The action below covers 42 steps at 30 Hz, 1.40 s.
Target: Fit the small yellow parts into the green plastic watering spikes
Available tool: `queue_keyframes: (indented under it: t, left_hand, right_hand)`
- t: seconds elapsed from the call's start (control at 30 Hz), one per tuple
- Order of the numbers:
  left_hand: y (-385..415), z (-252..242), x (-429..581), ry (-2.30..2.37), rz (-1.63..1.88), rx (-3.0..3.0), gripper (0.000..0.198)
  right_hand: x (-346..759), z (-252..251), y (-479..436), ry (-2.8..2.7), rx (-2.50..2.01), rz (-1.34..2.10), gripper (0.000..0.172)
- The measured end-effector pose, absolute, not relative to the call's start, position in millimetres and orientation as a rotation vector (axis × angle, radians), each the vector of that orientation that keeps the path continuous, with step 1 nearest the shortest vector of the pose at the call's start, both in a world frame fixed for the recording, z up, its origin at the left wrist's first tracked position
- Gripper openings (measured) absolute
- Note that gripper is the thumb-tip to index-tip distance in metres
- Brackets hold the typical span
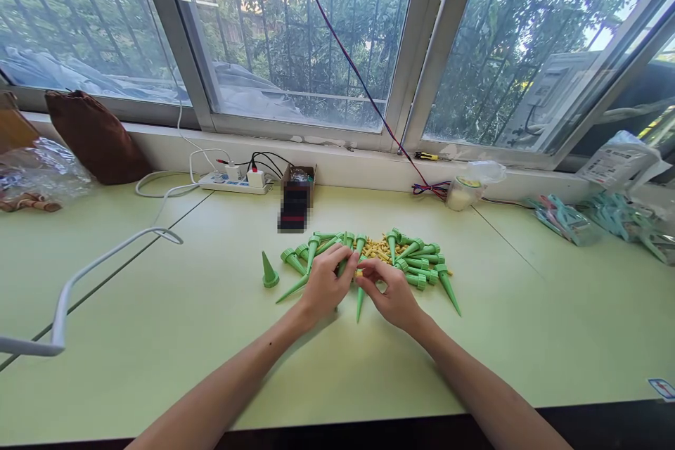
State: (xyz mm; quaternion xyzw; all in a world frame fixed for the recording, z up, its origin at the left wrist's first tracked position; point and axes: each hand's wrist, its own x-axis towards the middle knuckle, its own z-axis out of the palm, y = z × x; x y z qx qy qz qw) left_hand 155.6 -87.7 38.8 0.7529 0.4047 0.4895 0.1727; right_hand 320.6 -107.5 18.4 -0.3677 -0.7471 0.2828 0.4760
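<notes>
My left hand (328, 280) is closed around a green plastic watering spike (342, 266), mostly hidden by the fingers. My right hand (393, 293) pinches a small yellow piece (359, 273) between thumb and forefinger, right beside the left fingertips. Just behind both hands lies a heap of small yellow pieces (377, 249). Several green spikes with ribbed caps lie around the heap, among them a spike on the right (448, 290) and a spike pointing toward me (360, 304). One green spike (269, 271) stands apart on the left, tip up on its cap.
On the pale green table (174, 337), a white cable (63, 302) crosses the left side to a power strip (232, 181). Behind the spikes is a small box (299, 190). A jar (464, 193) and bagged light-blue items (564, 219) stand right, a brown pouch (98, 137) left.
</notes>
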Motion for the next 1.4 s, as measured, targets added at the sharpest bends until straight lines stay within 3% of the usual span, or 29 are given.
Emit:
queue_keyframes:
  t: [1.4]
  left_hand:
    - [-86.8, 36.5, 155.7, 1.128, 1.408, 2.181, 0.034]
  right_hand:
    - [320.2, 11.1, -105.5, -1.897, -0.914, 0.731, 0.012]
